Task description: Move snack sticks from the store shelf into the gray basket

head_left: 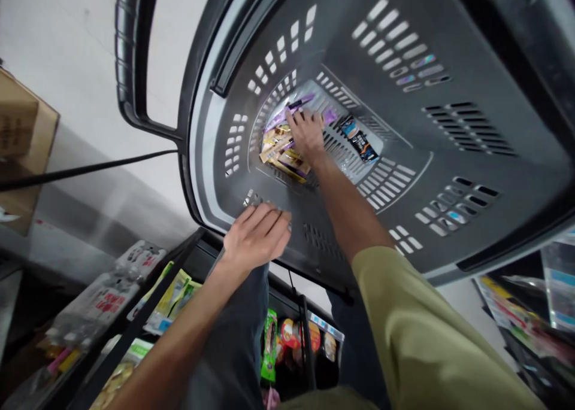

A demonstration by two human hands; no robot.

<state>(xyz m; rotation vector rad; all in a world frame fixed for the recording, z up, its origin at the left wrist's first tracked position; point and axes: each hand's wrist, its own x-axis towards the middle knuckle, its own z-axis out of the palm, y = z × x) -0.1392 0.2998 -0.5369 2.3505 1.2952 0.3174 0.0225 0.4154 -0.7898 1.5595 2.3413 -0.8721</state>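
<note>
A large grey shopping basket (341,218) with slotted walls fills the upper view, tilted so that I look down into it. At its bottom lie several yellow, brown and purple snack packets (281,143). A dark blue-black packet (359,139) lies apart from them on the right. My right hand (308,134) reaches deep inside, its fingers apart and resting on the purple and yellow packets; its fingertips are partly hidden. Near the basket's near wall, my left hand (258,235) has its fingers curled closed. Whatever they may hold is hidden.
The basket's black handle (130,57) stands out at the upper left. Cardboard boxes (27,134) are at the far left. Shelves below hold plastic-wrapped bottles (108,296), a green packet (269,344) and other packaged goods. More packages (530,320) show at the right.
</note>
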